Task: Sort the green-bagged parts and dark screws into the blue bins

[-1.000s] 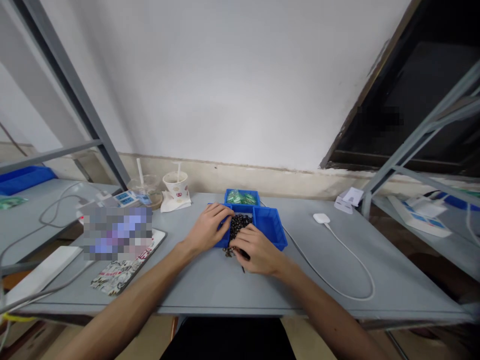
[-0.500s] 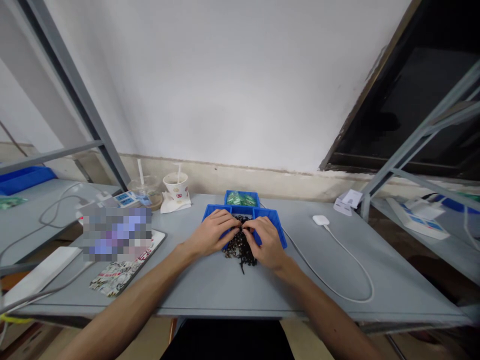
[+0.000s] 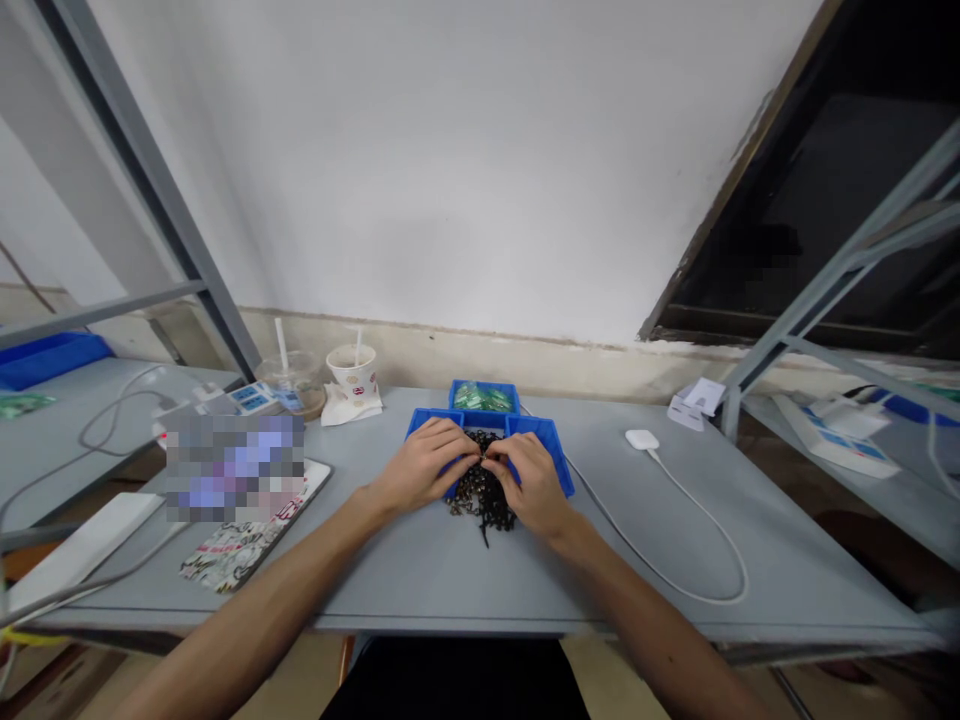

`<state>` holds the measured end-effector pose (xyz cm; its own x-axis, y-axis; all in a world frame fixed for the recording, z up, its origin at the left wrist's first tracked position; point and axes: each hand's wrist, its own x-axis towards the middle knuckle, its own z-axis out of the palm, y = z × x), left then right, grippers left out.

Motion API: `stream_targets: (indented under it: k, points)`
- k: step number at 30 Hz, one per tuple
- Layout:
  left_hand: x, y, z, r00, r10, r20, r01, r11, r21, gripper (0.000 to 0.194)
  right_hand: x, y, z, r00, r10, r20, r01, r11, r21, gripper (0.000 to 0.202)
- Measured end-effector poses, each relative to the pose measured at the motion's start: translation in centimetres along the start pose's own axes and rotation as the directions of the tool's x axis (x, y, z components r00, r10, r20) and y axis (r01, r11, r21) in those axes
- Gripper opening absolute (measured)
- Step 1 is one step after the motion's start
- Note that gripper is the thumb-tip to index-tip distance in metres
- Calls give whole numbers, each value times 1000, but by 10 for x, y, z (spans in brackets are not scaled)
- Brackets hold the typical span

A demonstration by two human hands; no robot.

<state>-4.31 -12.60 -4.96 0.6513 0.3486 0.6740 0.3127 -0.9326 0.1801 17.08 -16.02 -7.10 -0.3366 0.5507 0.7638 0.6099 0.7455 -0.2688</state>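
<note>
My left hand [image 3: 427,466] and my right hand [image 3: 531,480] meet fingertip to fingertip over a pile of small dark parts [image 3: 484,495]. Both are closed in a pinch; whatever lies between the fingertips is too small to make out. The pile mixes black cord-like pieces on the right with brassy metal bits on the left, spilling onto the grey table. Behind and under my hands stands a blue divided tray [image 3: 551,440]. Beyond it, a smaller blue bin [image 3: 484,405] holds several green-and-clear packets [image 3: 484,396].
A paper cup with a straw [image 3: 352,372] and a clear plastic cup [image 3: 296,380] stand at the back left. A patterned case [image 3: 240,550] lies by my left forearm. To the right is a white charger [image 3: 642,440] with its cable [image 3: 712,520]. Metal posts [image 3: 742,385] flank the table.
My hands stay in nearly the same place over the pile, with only a slight shift of the fingertips. Nothing else has visibly moved.
</note>
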Motion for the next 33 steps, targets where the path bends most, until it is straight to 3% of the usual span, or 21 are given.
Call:
stream_targets:
  k: [18,33]
  points:
    - [-2,-1,2,1000,-13,2,13,1000,4,16,0,-1,1,997,-67,-32,69,995,66,16]
    - [-1,-1,2,1000,6,-20,-7,1000,-11,13,0,-1,1,999,-26,-24,27,999,34,12]
